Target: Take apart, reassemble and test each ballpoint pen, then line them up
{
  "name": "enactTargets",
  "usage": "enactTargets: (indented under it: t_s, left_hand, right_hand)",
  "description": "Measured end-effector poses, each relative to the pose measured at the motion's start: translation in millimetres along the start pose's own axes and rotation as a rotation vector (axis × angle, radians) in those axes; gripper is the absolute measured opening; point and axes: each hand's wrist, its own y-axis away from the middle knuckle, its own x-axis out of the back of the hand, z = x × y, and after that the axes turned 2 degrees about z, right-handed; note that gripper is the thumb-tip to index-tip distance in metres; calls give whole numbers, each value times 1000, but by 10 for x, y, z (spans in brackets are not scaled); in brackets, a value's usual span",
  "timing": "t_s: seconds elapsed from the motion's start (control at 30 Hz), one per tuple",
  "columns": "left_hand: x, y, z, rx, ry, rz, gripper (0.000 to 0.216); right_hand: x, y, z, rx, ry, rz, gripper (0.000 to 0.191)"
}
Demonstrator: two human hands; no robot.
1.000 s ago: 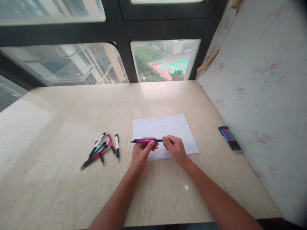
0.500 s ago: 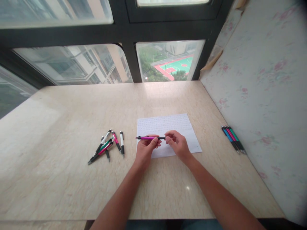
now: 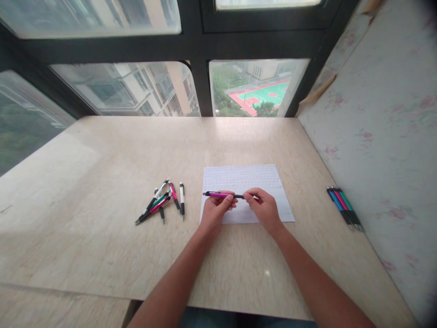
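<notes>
A purple and black ballpoint pen (image 3: 218, 195) lies level above a sheet of handwritten paper (image 3: 242, 175), its clip end to the left. My left hand (image 3: 214, 212) is closed round its barrel, thumb on top. At the pen's right end, the thumb and fingers of my right hand (image 3: 265, 209) are pinched on the tip, which they hide. Both hands are over the lower half of the paper.
Left of the paper lies a loose pile of several pens (image 3: 153, 207), with a white pen (image 3: 182, 200) beside it. Several pens in a neat row (image 3: 344, 207) lie by the papered wall (image 3: 382, 150). A window frame (image 3: 205, 86) stands behind the stone countertop (image 3: 102, 255).
The camera view has turned a little, so the scene sits further right. My right fingertips have closed on the pen's tip end; my left hand keeps its hold on the barrel.
</notes>
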Motion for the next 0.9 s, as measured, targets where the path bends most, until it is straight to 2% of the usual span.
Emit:
enactTargets:
  t_s: [0.17, 0.33, 0.5, 0.73, 0.9]
  left_hand:
    - [-12, 2, 20, 8, 17, 12, 32]
    - [6, -38, 46, -3, 1, 21, 32]
    - [37, -84, 96, 12, 71, 72, 29]
    - [57, -90, 114, 31, 139, 68, 31]
    - [68, -102, 124, 18, 137, 76, 30]
  right_hand:
    - [-6, -8, -21, -32, -7, 23, 24]
    - [19, -32, -17, -67, 13, -33, 25]
    - [60, -59, 13, -55, -47, 55, 23]
    - [79, -81, 11, -75, -165, 28, 24]
    - [69, -72, -15, -53, -34, 82, 22]
